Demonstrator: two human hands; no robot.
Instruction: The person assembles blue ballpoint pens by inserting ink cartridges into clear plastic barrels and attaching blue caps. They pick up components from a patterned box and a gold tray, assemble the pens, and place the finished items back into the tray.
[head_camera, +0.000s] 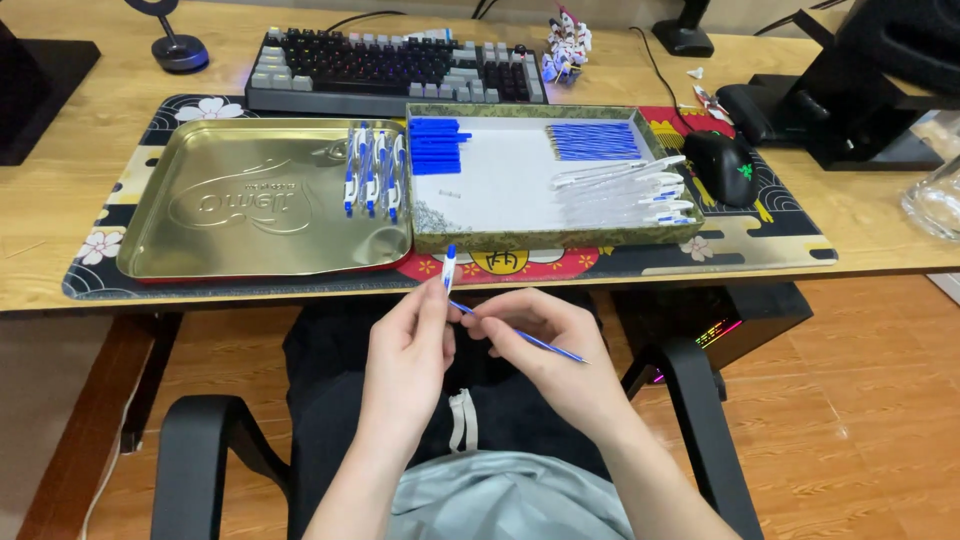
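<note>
Below the wooden desk, the left hand pinches a white-and-blue pen barrel upright while the right hand grips a thin blue refill, pointing toward ten o'clock; both look light, the refill slender and bendable, best held mid-shaft.

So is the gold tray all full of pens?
No, the gold tray holds only a small row of finished pens at its right side, and the rest of it is bare metal.
</note>
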